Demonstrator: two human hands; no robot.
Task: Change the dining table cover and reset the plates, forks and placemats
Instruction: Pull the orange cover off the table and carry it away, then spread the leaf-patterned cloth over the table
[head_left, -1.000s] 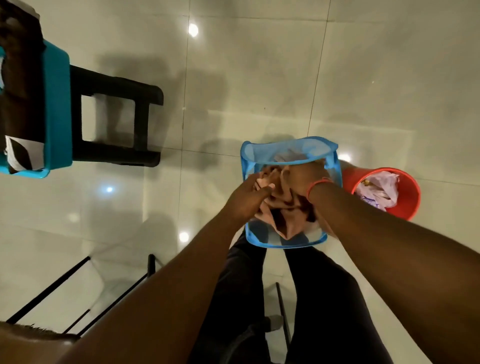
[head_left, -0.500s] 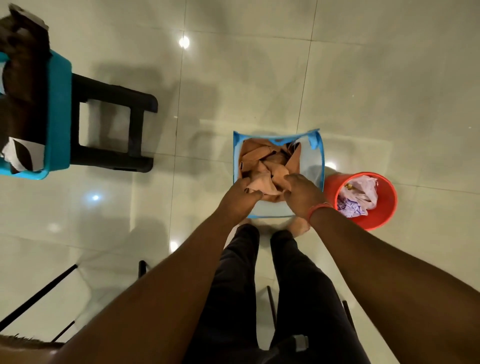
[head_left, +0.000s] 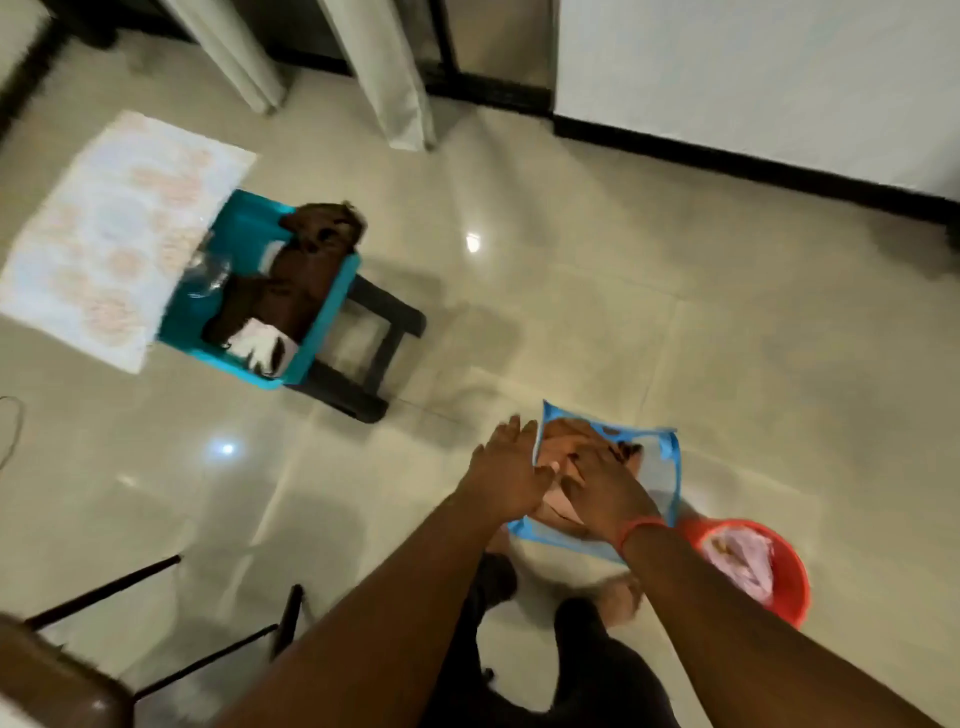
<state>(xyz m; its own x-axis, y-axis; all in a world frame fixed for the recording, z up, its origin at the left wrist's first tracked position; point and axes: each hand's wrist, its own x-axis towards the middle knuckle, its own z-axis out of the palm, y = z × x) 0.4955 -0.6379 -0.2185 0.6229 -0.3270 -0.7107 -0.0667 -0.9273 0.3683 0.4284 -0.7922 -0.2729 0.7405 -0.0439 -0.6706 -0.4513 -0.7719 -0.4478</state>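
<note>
A peach cloth (head_left: 562, 442) lies crumpled inside a blue mesh hamper (head_left: 669, 470) that stands on the tiled floor in front of my legs. My left hand (head_left: 508, 467) hovers at the hamper's left rim with its fingers straight and holds nothing. My right hand (head_left: 597, 480), with a red band at the wrist, is spread flat over the cloth; whether it touches the cloth I cannot tell. The picture is blurred by motion.
A red bucket (head_left: 789, 582) with pale fabric stands right of the hamper. A teal basket (head_left: 332, 317) with brown cloth sits on a black stool (head_left: 384, 343) to the left, beside a patterned floor mat (head_left: 104, 234). A chair (head_left: 57, 680) is at the bottom left; curtains (head_left: 400, 83) and a wall are behind.
Both hands have let go of the peach cloth and opened above the hamper. The view has swung up and to the left, bringing the mat, curtains and wall into sight.
</note>
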